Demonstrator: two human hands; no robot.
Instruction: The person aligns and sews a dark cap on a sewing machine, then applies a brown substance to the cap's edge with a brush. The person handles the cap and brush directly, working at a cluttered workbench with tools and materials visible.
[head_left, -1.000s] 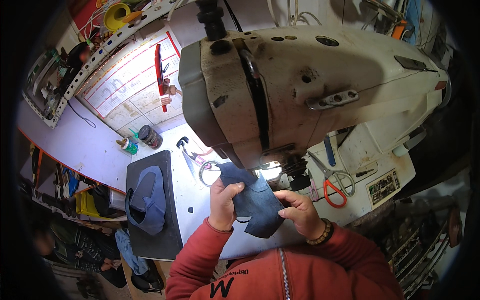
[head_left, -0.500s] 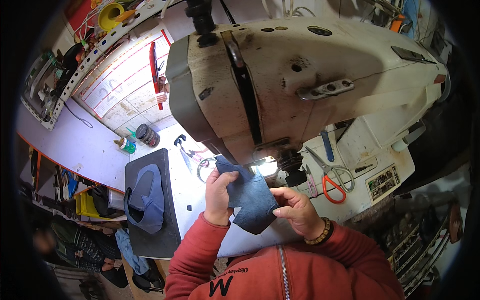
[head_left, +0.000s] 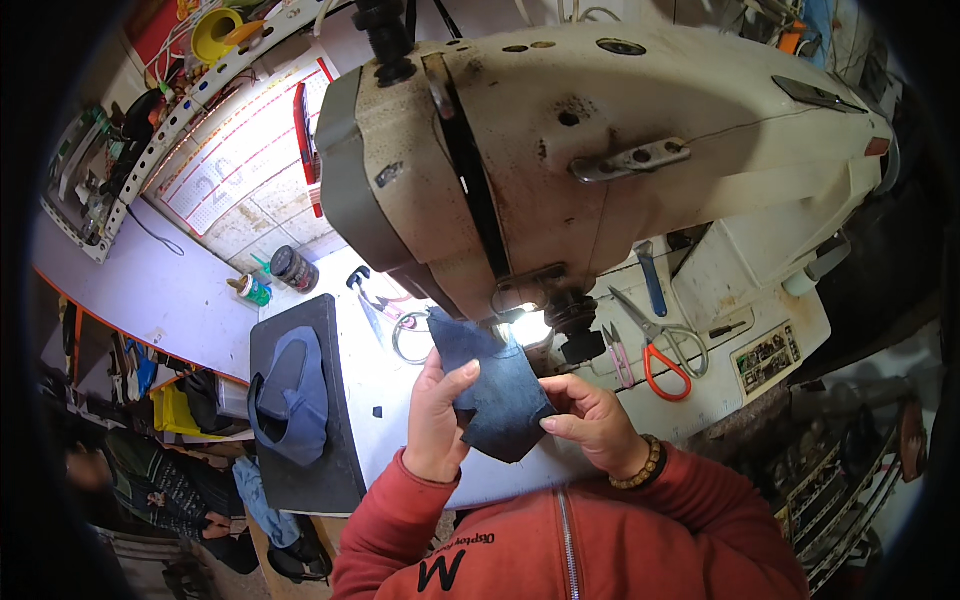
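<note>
A dark blue piece of fabric (head_left: 497, 390) is stretched between my two hands, just below the head of a large sewing machine (head_left: 480, 190). My left hand (head_left: 440, 415) pinches its left edge, thumb on top and fingers underneath. At the lower right corner, my right hand (head_left: 592, 420) grips the piece between thumb and fingers. The fabric has an angular outline, and its upper part reaches toward the lit area under the machine head. Whether it touches the needle area cannot be made out.
Right of the machine head lie red-handled scissors (head_left: 665, 360), pink snips (head_left: 620, 360) and a blue-handled tool (head_left: 653, 285). On the left, a blue fabric upper (head_left: 292, 395) rests on a black board (head_left: 345, 440). A dark jar (head_left: 295, 268) stands behind. Another person (head_left: 170, 490) sits at lower left.
The machine appears shifted slightly left in view. My left thumb has slid a little across the fabric, and the piece is turned slightly, its lower edge raised. Both hands keep their hold.
</note>
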